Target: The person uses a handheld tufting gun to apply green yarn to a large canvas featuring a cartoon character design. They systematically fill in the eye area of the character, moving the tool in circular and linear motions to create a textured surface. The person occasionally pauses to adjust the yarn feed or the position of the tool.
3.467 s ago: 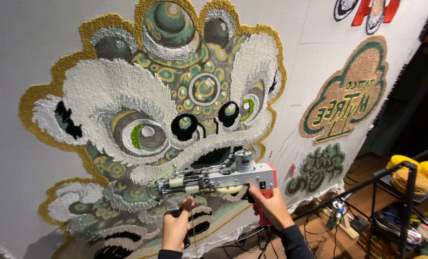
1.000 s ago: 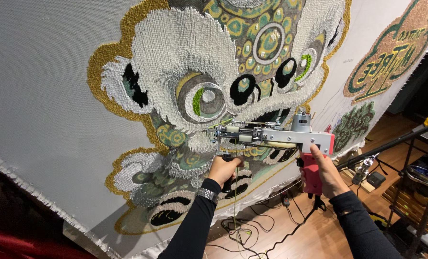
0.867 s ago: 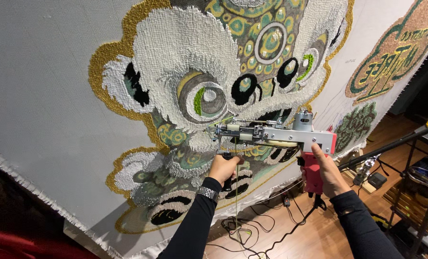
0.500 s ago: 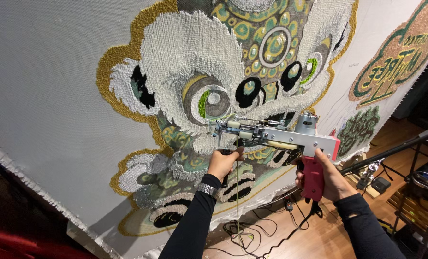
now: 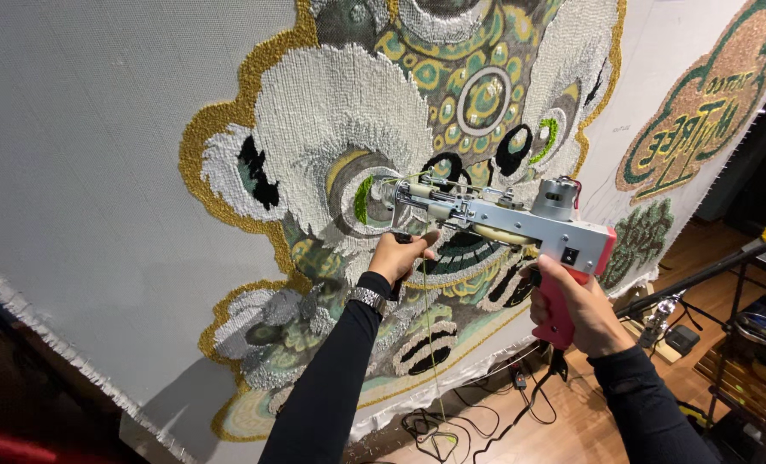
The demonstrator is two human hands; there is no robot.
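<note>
A big grey cloth fills the view, stretched upright and tilted across the frame, and most of it is taken up by a tufted lion face in white, gold and green. Off to the right on the same cloth sits a smaller green and tan badge. Below, wood floor with black cables strewn near the cloth's bottom edge, and a metal rack at the right edge.

Now the tufting gun, silver body, red handle, held level with its nose right against the lion's eye area. The right hand is wrapped tight around the red grip at the back. The left hand is curled closed around the black front handle under the nose. A thin yellow yarn hangs down from the gun past the left sleeve, a watch showing at that wrist.
</note>
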